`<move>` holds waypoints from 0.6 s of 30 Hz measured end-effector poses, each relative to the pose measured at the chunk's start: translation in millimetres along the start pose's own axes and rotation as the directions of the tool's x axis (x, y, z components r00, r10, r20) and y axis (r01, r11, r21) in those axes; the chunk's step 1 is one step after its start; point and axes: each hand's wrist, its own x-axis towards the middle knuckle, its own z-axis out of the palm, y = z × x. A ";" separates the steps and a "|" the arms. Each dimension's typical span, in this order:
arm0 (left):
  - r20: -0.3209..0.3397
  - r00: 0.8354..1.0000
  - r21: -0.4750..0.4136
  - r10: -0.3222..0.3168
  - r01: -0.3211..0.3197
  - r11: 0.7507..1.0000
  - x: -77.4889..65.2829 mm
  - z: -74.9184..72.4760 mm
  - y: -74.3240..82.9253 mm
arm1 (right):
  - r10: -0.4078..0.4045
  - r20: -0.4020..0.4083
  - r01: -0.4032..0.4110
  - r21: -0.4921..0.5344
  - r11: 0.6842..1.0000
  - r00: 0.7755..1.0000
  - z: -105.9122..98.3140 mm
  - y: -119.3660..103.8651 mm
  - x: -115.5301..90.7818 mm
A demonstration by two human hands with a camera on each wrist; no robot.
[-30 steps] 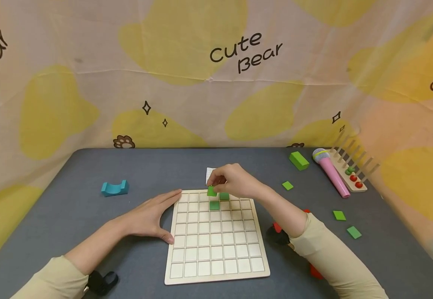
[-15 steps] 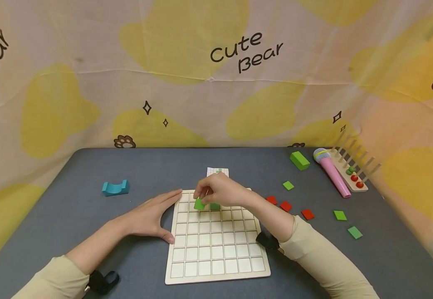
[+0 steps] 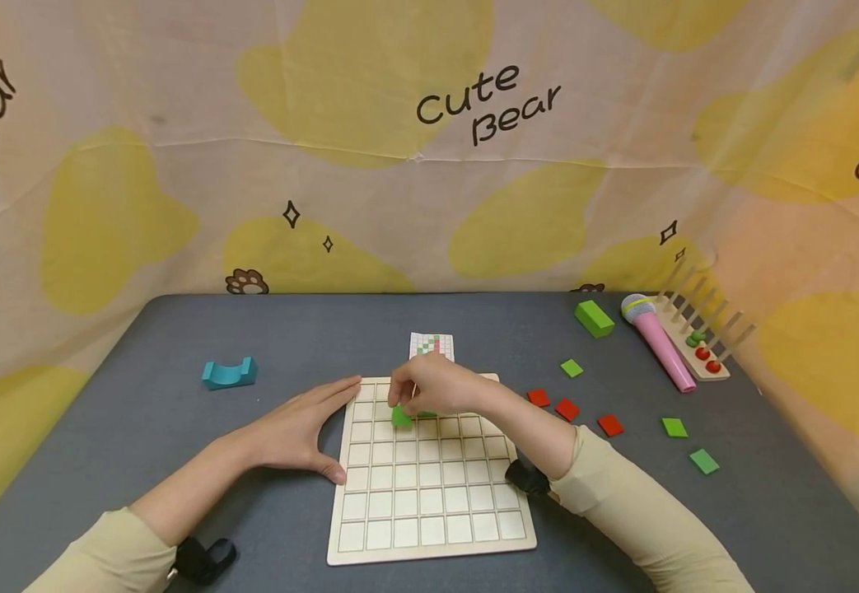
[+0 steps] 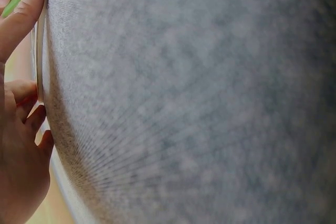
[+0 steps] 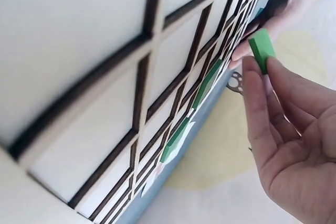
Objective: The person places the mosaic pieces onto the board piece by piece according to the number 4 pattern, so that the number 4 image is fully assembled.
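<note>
Gray tbl [image 3: 318, 342], flat brt-grn tile [image 5: 261, 50]

Cream gridded board [image 3: 431, 476] lower centre, bright green tile [image 3: 401, 417] mid-frame, red tiles [image 3: 567, 409] right of centre, pink microphone [image 3: 662, 350] far right, teal block [image 3: 229, 376] left, yellow-blotched backdrop [image 3: 370, 185] above

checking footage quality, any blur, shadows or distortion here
Head view: a soft shadow falls on the board near the right hand; left wrist view: the tabletop looks blurred, darkening toward the frame's right edge; right wrist view: a near grid line bows, while the pinched green tile is fairly sharp.
</note>
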 end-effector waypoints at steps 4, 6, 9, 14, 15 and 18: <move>0.000 1.000 0.000 -0.001 0.001 1.000 -0.4 -0.1 0.8 | -0.009 0.031 0.010 -0.049 0.999 0.999 3.6 1.3 1.5; -0.004 1.000 0.001 0.001 -0.001 1.000 -0.7 -0.1 0.9 | -0.007 0.039 0.009 -0.062 0.998 0.999 4.9 0.9 1.5; -0.006 1.000 -0.003 0.000 0.000 1.000 -0.7 0.0 1.1 | -0.010 0.036 0.013 -0.077 0.997 0.999 6.2 0.7 1.7; -0.005 1.000 -0.006 -0.004 0.004 1.000 -1.4 -0.1 1.4 | -0.008 0.033 0.011 -0.087 0.996 0.999 8.0 0.7 2.9; -0.004 1.000 -0.009 -0.007 0.007 1.000 -1.5 -0.3 1.6 | -0.003 0.034 0.006 -0.092 0.996 0.999 8.3 0.5 3.2; -0.002 1.000 -0.006 -0.011 0.011 1.000 -1.1 -0.1 1.6 | 0.009 0.035 -0.005 -0.100 0.995 0.999 9.2 0.8 3.9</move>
